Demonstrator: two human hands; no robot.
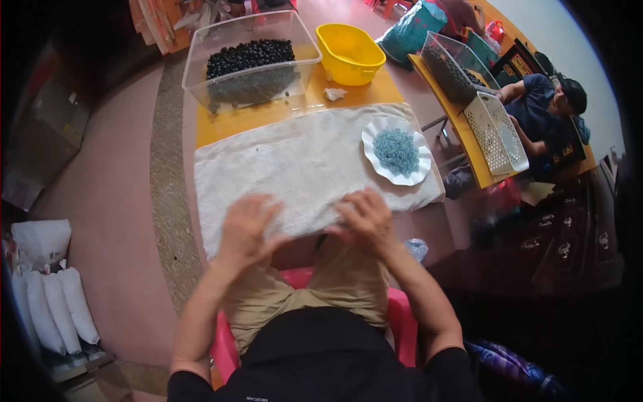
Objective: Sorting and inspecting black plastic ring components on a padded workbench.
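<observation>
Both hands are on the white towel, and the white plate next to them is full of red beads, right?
Not quite. The head view shows both the left hand and the right hand on the white towel, but the white plate holds pale blue beads, not red ones.

Left hand: my left hand [246,228] lies flat on the near edge of the white towel [301,167], palm down.
Right hand: my right hand [365,220] presses the same edge, fingers [355,201] spread, holding nothing.
Towel: I see it covering the yellow table [268,115].
Plate: white scalloped plate [396,151] of blue-grey beads [396,150] on the towel's far right.
Behind: clear bin [251,60] of dark beads, yellow tub [349,52].
</observation>
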